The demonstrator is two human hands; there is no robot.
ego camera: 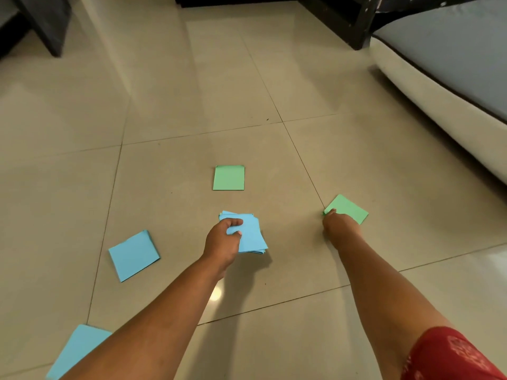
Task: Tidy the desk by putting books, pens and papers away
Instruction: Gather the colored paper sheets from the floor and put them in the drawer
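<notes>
Coloured paper squares lie scattered on a tiled floor. My left hand (222,242) grips a stack of blue papers (251,234) just above the floor, thumb on top. My right hand (338,226) pinches the near corner of a green paper (348,208) that lies on the tiles. Another green paper (228,178) lies flat beyond the stack. A blue paper (134,255) sits to the left, and another blue paper (78,349) shows at the bottom left, partly under my left forearm.
A mattress with a grey cover (450,67) runs along the right side. Dark furniture legs (359,26) stand at the back, and a dark piece of furniture (44,26) at the top left. Beige tiles (192,91) stretch ahead.
</notes>
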